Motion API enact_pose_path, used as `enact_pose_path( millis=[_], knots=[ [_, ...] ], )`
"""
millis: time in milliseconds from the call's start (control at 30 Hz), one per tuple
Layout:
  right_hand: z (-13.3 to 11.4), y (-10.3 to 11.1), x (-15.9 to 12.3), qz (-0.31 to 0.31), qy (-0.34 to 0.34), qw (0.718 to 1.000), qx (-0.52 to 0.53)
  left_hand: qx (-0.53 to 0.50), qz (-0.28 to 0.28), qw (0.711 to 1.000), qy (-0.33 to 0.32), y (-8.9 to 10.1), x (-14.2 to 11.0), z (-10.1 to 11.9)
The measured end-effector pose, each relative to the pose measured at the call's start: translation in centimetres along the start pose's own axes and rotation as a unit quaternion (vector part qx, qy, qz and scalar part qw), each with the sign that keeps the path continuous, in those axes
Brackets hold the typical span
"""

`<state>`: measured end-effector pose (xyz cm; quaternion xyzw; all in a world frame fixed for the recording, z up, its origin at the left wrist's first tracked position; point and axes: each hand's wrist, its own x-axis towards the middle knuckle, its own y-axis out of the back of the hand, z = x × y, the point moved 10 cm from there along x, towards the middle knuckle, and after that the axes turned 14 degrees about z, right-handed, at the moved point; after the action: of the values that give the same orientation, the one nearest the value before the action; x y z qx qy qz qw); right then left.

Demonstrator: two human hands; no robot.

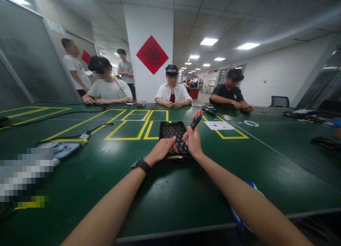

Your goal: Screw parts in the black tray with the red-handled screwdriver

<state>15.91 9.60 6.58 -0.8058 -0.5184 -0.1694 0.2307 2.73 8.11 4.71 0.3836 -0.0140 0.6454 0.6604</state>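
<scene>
We counted one black tray (pixel 177 161) at the middle of our green table (pixel 144 203), directly before us, with many small dark shapes inside it, too small for us to identify. Item, one screwdriver, its red-and-black handle (pixel 196 120) slanting up to the right, its thin shaft running down and left over the tray toward the fingers of our other hand. Our right hand (pixel 193 143) was closed around this tool at the tray's right side. Our left hand (pixel 162 150), a dark watch (pixel 144 166) at the wrist, reached over the tray's near left part with fingers bent downward; whether they pinched anything, we could not tell. Beyond the tray we listed yellow tape outlines (pixel 124 138) on the tabletop; to the right, one white sheet (pixel 220 126) with a small red mark, and one white ring (pixel 251 123). Under our right forearm showed part of a blue-edged object (pixel 234 210). Across the table sat three people: one in a pale top (pixel 109 91), one in an open white shirt (pixel 161 93), one in a black T-shirt (pixel 223 93). Behind them, a red diamond-shaped poster (pixel 152 55) hung on a white pillar (pixel 149 22).
</scene>
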Motion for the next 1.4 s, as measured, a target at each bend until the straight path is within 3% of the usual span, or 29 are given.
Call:
enact_pose_path(
  millis=[200,400,667,967,1400],
  knots=[
    [0.1,0.9,0.6,0.039,0.003,0.999,0.007,0.008,0.005,1.000,-0.017,0.1,0.0,0.2],
    [0.0,0.6,0.5,0.031,0.000,1.000,0.001,0.068,0.024,0.996,-0.058,0.0,0.3,-0.3],
    [-0.1,0.6,0.5,0.029,0.000,1.000,-0.007,0.093,-0.013,0.995,-0.041,-0.8,0.2,-1.1],
    [1.0,0.0,1.2,0.017,-0.062,0.997,0.039,0.079,-0.043,0.996,-0.009,-1.6,0.0,-2.3],
    [0.9,0.8,0.3,0.018,-0.038,0.997,0.065,0.074,-0.053,0.996,0.001,-1.8,-0.1,-2.3]
  ],
)
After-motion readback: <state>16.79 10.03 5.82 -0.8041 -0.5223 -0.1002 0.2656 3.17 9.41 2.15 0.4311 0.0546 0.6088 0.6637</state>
